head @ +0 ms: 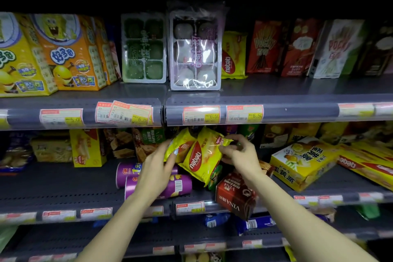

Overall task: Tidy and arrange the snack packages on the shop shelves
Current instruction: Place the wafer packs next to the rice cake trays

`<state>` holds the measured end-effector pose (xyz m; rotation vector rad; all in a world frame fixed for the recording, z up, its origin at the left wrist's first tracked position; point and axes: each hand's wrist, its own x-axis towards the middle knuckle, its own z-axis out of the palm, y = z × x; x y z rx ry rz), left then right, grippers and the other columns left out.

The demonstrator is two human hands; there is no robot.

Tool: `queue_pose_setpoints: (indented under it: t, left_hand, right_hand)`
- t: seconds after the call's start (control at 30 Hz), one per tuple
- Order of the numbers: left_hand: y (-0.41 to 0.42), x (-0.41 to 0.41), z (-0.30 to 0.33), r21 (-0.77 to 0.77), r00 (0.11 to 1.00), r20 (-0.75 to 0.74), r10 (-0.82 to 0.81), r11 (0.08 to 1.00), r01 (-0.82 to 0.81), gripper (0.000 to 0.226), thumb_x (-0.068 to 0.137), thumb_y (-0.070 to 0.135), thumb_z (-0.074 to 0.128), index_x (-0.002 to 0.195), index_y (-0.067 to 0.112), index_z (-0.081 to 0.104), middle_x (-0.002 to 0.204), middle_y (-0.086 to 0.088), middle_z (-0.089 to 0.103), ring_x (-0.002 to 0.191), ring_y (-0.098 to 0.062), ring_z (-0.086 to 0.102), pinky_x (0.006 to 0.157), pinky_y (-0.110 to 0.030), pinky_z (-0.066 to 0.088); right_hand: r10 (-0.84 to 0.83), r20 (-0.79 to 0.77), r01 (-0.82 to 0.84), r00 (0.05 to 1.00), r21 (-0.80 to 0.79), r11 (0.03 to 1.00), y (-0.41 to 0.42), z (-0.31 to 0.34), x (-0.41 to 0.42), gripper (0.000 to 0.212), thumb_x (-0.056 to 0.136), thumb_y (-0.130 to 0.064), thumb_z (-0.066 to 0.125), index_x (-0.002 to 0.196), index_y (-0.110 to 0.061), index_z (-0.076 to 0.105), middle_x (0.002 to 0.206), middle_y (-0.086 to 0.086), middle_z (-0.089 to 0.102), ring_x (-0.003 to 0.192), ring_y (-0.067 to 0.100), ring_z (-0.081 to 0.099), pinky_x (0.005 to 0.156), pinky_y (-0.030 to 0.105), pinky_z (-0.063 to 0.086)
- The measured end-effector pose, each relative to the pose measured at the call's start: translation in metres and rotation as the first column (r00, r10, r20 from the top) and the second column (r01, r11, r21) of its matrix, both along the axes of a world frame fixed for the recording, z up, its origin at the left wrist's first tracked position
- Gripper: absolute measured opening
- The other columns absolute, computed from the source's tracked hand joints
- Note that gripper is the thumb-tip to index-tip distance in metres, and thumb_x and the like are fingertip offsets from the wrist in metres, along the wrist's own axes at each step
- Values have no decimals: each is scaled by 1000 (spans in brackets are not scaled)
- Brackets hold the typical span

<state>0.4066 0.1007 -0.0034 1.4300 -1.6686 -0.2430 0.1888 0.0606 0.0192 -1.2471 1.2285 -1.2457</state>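
Left of the left hand (158, 162) lies bare shelf (63, 185); both it and the right hand (238, 153) grip yellow Nabati packets (202, 159).

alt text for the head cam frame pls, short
A person's left hand and right hand each hold a yellow wafer packet, the left packet and the right packet, at the middle shop shelf. Below them lie two purple cans on their sides and a tilted brown box. The shelf above holds upright snack boxes and mochi trays.
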Motion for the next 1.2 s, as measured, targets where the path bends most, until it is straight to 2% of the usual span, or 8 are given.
queue_pose_setpoints:
  t: [0.1,0.2,0.27,0.4,0.6,0.83,1.0,1.2]
  left_hand:
    - [9,4,15,2,998,-54,-16,1000,16,35,96,27,47,130,22,48,110,5,63,97,-10,62,78,-28,50]
    - [21,-1,32,7,995,-54,-86,996,86,26,95,28,48,121,31,49,98,14,66,85,7,63,68,-8,47]
    - [33,-14,47,8,991,-65,-119,993,120,20,94,29,50,109,40,51,84,17,69,75,8,63,60,-9,46]
    - [53,-32,73,49,981,-91,-171,983,175,18,91,31,52,101,46,58,90,26,69,64,7,62,54,-11,45]
    - [81,-84,122,151,948,-195,-253,947,284,26,85,39,49,102,29,66,73,3,72,46,-19,62,42,-28,50]
    - [80,-143,179,129,911,-257,-321,923,362,24,94,29,46,102,17,66,70,-15,58,46,-13,55,36,-21,47]
    - [56,-163,215,105,908,-206,-364,914,391,33,88,45,46,83,18,64,65,-11,53,48,-14,54,43,-24,47]
    - [9,-158,260,32,901,-268,-340,932,361,43,95,43,43,83,3,56,62,-6,47,45,-7,47,45,-20,46]
  right_hand:
    - [52,-25,-53,998,-62,997,13,12,-17,27,85,-5,66,107,-19,58,86,14,64,86,27,67,80,37,57]
    - [95,-58,-100,994,-96,990,25,24,-38,28,86,-3,63,100,-28,58,85,10,63,76,15,64,66,24,52]
    - [152,-41,-156,988,-106,982,34,34,-58,28,87,0,62,101,-24,59,84,9,64,66,7,63,59,19,49]
    - [277,-68,-284,958,-121,951,52,48,-93,26,87,0,61,109,-13,59,90,11,66,78,18,66,71,29,54]
    - [402,-141,-420,905,-143,896,76,88,-158,25,85,-2,64,107,-14,60,84,-1,69,76,9,68,65,23,54]
    - [448,-111,-461,887,-261,848,85,143,-201,26,84,-3,63,107,-16,61,97,8,72,89,18,70,70,24,54]
    - [387,-148,-413,910,-392,822,75,182,-198,24,85,-3,63,105,-17,62,90,3,73,84,16,71,69,25,55]
    - [324,-76,-316,943,-512,799,40,225,-165,22,87,-4,61,103,-20,59,87,3,64,86,18,61,74,34,52]
